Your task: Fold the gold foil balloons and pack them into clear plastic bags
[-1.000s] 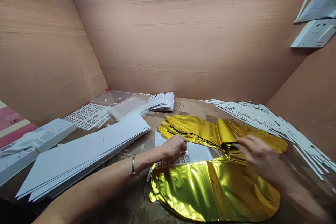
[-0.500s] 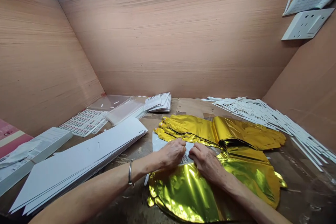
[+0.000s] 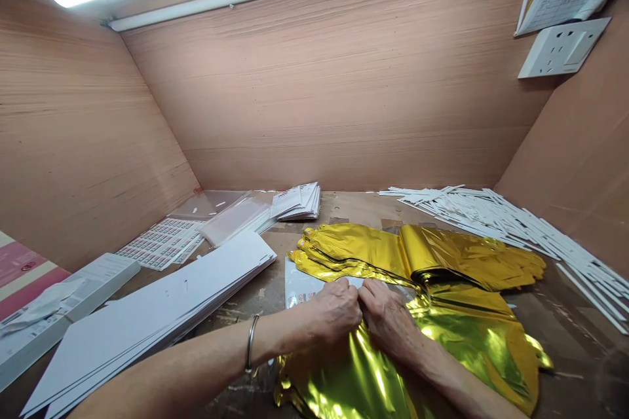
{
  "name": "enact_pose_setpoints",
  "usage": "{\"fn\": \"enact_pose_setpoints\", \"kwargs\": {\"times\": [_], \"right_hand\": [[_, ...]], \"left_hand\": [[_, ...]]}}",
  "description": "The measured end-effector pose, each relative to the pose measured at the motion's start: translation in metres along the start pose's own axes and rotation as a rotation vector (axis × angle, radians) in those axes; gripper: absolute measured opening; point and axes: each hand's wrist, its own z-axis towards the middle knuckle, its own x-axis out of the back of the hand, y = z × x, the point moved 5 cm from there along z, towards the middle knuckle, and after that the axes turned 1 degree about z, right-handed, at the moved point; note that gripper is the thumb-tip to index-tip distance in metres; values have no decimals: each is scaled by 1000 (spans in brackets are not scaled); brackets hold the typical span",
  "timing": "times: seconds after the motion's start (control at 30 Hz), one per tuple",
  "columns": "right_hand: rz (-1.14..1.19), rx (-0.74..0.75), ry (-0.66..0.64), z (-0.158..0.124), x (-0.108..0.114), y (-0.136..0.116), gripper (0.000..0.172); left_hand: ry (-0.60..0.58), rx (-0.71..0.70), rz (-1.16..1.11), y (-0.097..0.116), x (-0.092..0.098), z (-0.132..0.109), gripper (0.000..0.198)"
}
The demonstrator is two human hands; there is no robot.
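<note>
My left hand point(image 3: 337, 308) and my right hand point(image 3: 386, 314) are closed, with thumbs and fingertips almost touching. They pinch the upper edge of a flat gold foil balloon point(image 3: 354, 373), whose creases run up to the fingers; the exact grip is hidden behind the knuckles. Under the hands lies a pale sheet point(image 3: 295, 281) with small printed icons, partly covered by foil. Beyond it, a folded stack of gold foil balloons point(image 3: 358, 249) reaches to the right, and more gold foil point(image 3: 491, 340) spreads beside my right forearm. A metal bangle point(image 3: 251, 344) circles my left wrist.
White card sheets point(image 3: 162, 314) are stacked left of my left arm, beside a long white box point(image 3: 63, 314). Farther back lie sticker sheets point(image 3: 160, 242), clear plastic bags point(image 3: 238, 219) and folded leaflets point(image 3: 297, 201). Many white sticks point(image 3: 491, 216) lie at the right. Wooden panels enclose the bench.
Both hands have come closer together, and the gold foil's near part has drawn up into creases beneath them, covering more of the printed sheet. The head view has tilted slightly upward.
</note>
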Motion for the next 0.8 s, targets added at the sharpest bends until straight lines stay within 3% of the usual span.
{"fn": "enact_pose_setpoints", "kwargs": {"times": [0.17, 0.23, 0.33, 0.43, 0.53, 0.67, 0.8], "right_hand": [[29, -10, -29, 1, -2, 1, 17], [31, -23, -57, 2, -2, 1, 16], [38, -38, -95, 4, -2, 1, 15], [46, -43, -116, 4, -3, 1, 15], [52, -45, -117, 4, -3, 1, 15], [38, -39, -115, 3, -3, 1, 14], [28, -30, -76, 3, -2, 1, 15]], "left_hand": [[-17, 71, 14, -15, 10, 4, 12], [47, 202, -126, -40, 22, 1, 10], [203, 447, -524, -89, 37, -10, 13], [232, 512, -675, -114, 40, -18, 19], [215, 367, -646, -100, 36, -20, 14], [90, 13, -307, -47, 23, -15, 14], [-35, -16, -42, -26, 11, -10, 11]]}}
